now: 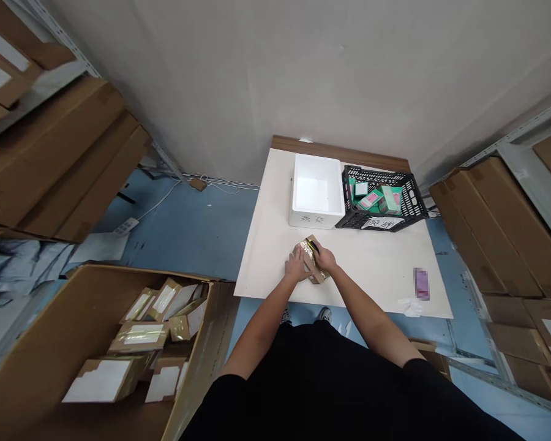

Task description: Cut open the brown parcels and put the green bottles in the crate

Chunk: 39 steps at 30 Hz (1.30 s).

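Observation:
A small brown cardboard box [310, 264] lies on the white table [376, 263] near its front edge. My left hand [296, 267] presses against the box's left side with the fingers curled on it. On the box's right side, my right hand [324, 258] is closed around a black and yellow tool [312, 245], probably a tape dispenser, held at the box's top. Both forearms reach forward from my dark shirt.
A white foam box [316, 193] and a black crate [386, 199] of green and pink packets stand at the table's back. A purple item [421, 283] lies at the right. A big carton [73, 355] of small parcels sits lower left. Stacked cartons line both sides.

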Available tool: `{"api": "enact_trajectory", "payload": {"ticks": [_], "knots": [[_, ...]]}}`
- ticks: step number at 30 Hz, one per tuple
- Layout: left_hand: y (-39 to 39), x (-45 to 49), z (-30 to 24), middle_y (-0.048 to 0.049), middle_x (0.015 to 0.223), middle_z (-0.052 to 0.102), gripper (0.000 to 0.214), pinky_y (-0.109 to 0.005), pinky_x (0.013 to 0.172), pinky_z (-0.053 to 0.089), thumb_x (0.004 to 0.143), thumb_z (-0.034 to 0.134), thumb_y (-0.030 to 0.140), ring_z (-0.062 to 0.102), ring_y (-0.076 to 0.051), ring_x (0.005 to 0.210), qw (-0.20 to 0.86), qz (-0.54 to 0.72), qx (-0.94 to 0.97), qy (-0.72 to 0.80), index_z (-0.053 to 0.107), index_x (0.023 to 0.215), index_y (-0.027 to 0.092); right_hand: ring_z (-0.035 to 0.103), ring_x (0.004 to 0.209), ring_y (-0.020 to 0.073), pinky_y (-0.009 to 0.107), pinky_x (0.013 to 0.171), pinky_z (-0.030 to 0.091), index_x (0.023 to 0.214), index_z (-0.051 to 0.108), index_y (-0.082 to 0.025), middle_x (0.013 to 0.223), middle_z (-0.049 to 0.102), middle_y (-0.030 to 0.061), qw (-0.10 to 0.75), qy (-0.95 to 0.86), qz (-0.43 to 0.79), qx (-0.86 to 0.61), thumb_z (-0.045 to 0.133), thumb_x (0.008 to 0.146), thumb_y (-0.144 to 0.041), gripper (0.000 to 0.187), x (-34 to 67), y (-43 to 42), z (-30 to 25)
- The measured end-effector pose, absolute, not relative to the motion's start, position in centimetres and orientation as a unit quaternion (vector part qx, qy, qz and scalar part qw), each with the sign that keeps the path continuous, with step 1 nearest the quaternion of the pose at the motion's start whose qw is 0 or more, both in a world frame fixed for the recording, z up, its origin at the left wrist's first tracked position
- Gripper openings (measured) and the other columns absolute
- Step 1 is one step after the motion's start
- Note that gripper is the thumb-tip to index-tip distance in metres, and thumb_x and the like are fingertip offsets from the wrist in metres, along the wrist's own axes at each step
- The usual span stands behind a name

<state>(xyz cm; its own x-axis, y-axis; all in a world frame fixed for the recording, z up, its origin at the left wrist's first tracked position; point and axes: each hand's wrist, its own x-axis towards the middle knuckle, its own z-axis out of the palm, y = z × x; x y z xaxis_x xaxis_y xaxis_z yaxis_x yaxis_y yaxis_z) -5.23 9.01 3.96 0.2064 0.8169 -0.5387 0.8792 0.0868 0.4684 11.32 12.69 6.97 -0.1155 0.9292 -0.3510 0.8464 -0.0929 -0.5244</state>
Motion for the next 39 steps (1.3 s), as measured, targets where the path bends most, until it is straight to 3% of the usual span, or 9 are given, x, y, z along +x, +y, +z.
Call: {"api": "enact_trajectory", "payload": {"ticks": [4,7,17,23,26,39], "knots": [[8.7,-5.0,4.1,-0.0058,0.182,-0.017,0.132,-0.059,0.117,0.045,0.075,0.081,0.063,0.031,-0.051,0.156,0.376,-0.047,0.669,0.639,0.003,0.176,0.028,0.072,0.112,0.0292,0.035,0.094,0.052,0.160,0.051,-0.035,0.139,0.074,0.0039,0.076,-0.677,0.332,-0.652,0.056,0.104,-0.033,0.056,11.2,12.5,6.4],[8.8,-4.7,4.2,-0.0045,0.181,-0.021,0.134,-0.058,0.114,0.047,0.074,0.082,0.061,0.043,-0.048,0.148,0.383,-0.054,0.659,0.646,0.001,0.176,0.029,0.072,0.113,0.0301,0.037,0.097,0.052,0.160,0.052,-0.036,0.138,0.074,0.0033,0.074,-0.668,0.338,-0.658,0.061,0.102,-0.035,0.058,11.1,12.4,6.3],[9.4,-4.2,5.0,-0.0037,0.179,-0.027,0.132,-0.051,0.110,0.053,0.076,0.082,0.057,0.051,-0.043,0.144,0.389,-0.098,0.649,0.646,0.000,0.176,0.031,0.073,0.109,0.0306,0.038,0.097,0.052,0.153,0.060,-0.034,0.128,0.079,0.0050,0.104,-0.654,0.360,-0.657,0.068,0.099,-0.037,0.055,11.2,12.4,6.6],[9.5,-4.0,5.5,-0.0034,0.178,-0.028,0.131,-0.046,0.111,0.054,0.079,0.080,0.059,0.054,-0.038,0.144,0.361,-0.132,0.656,0.650,-0.004,0.176,0.031,0.070,0.122,0.0289,0.037,0.100,0.051,0.165,0.044,-0.031,0.147,0.069,0.0060,0.004,-0.710,0.315,-0.630,0.044,0.109,-0.035,0.056,11.0,12.1,7.4],[9.5,-4.0,5.7,-0.0035,0.179,-0.026,0.135,-0.045,0.111,0.055,0.077,0.081,0.061,0.053,-0.038,0.146,0.357,-0.135,0.658,0.649,-0.007,0.175,0.032,0.070,0.122,0.0281,0.035,0.098,0.051,0.166,0.041,-0.030,0.146,0.070,0.0065,-0.029,-0.719,0.296,-0.628,0.039,0.111,-0.036,0.055,10.9,12.0,7.7],[9.7,-3.8,5.2,-0.0030,0.179,-0.024,0.134,-0.044,0.109,0.056,0.075,0.083,0.058,0.056,-0.037,0.143,0.350,-0.126,0.653,0.660,-0.002,0.175,0.035,0.074,0.113,0.0302,0.034,0.087,0.050,0.165,0.042,-0.031,0.130,0.077,0.0110,-0.125,-0.717,0.255,-0.637,0.046,0.108,-0.033,0.057,9.9,12.4,10.4]]}}
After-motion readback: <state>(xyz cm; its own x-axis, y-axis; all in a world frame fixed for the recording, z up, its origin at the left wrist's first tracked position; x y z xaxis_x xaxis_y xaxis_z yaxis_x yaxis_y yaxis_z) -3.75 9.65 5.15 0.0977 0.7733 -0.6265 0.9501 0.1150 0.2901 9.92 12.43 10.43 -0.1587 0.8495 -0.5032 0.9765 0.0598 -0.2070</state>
